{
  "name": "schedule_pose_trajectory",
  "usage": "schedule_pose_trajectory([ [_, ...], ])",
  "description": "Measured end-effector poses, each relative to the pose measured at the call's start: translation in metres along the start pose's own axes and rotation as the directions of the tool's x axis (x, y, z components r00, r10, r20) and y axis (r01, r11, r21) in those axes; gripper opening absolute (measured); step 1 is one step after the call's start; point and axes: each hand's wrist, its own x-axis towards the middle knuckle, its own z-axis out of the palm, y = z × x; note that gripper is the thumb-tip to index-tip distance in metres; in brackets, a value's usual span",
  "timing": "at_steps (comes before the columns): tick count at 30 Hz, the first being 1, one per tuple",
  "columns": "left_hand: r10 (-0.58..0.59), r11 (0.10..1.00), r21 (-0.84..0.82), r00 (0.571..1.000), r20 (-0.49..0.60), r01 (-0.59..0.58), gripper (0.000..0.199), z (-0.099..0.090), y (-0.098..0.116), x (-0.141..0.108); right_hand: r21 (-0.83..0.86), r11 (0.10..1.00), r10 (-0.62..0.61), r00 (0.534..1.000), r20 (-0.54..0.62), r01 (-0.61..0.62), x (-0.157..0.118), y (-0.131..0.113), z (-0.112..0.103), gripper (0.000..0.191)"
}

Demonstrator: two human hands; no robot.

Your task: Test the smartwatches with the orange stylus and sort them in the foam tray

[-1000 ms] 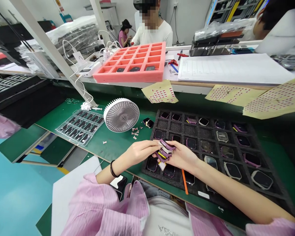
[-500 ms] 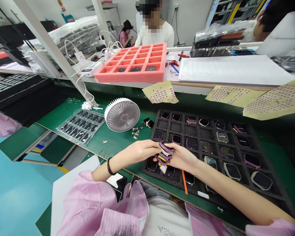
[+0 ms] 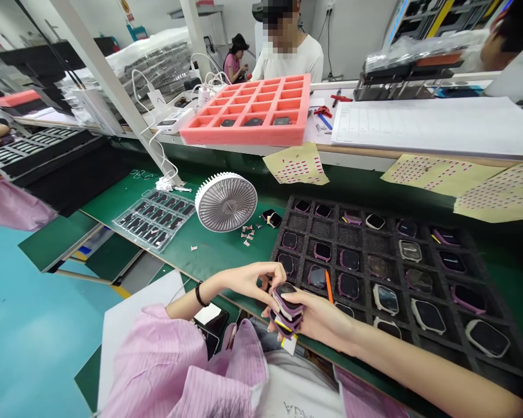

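A small stack of smartwatches [image 3: 287, 307] with purple and pale cases is clasped in my right hand [image 3: 320, 310], a yellow strip and a white tab sticking out below. My left hand [image 3: 253, 284] is bent over the stack, its thumb and forefinger on the near-left edge of the top watch. The fingertips under the stack are partly hidden. Behind the right hand, an orange stick [image 3: 329, 286] lies over the black foam tray [image 3: 351, 232], whose pockets hold several purple and pale watches.
A white fan [image 3: 226, 202] stands left of the tray, near small loose pieces [image 3: 247, 233] and a clear blister tray [image 3: 157, 217]. On the shelf sits a pink foam tray [image 3: 244, 136], with papers [image 3: 418, 125] beside it. Other people are across the bench.
My hands and the stack have come down and closer to my body. The left fingers have shifted from beside the stack to its upper left edge. The view has turned slightly left.
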Motion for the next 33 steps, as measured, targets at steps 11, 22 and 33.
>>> schedule_pose_trajectory([
  [11, -0.187, 0.885, 0.28, 0.834, -0.519, 0.372, 0.034, -0.033, -0.018, -0.006, 0.06, 0.99, -0.121, 0.987, -0.101, 0.128, 0.016, -0.024, -0.015, 0.02],
  [22, -0.166, 0.598, 0.27, 0.446, -0.88, 0.754, 0.004, -0.034, -0.061, -0.005, -0.007, 0.96, -0.276, 0.942, -0.191, 0.28, 0.011, -0.039, -0.016, 0.048],
  [33, 0.005, 0.987, -0.066, 0.44, -0.898, -0.145, 0.03, 0.045, 0.027, 0.05, -0.254, 0.716, -0.698, 0.65, -0.303, 0.65, 0.014, -0.024, -0.018, 0.076],
])
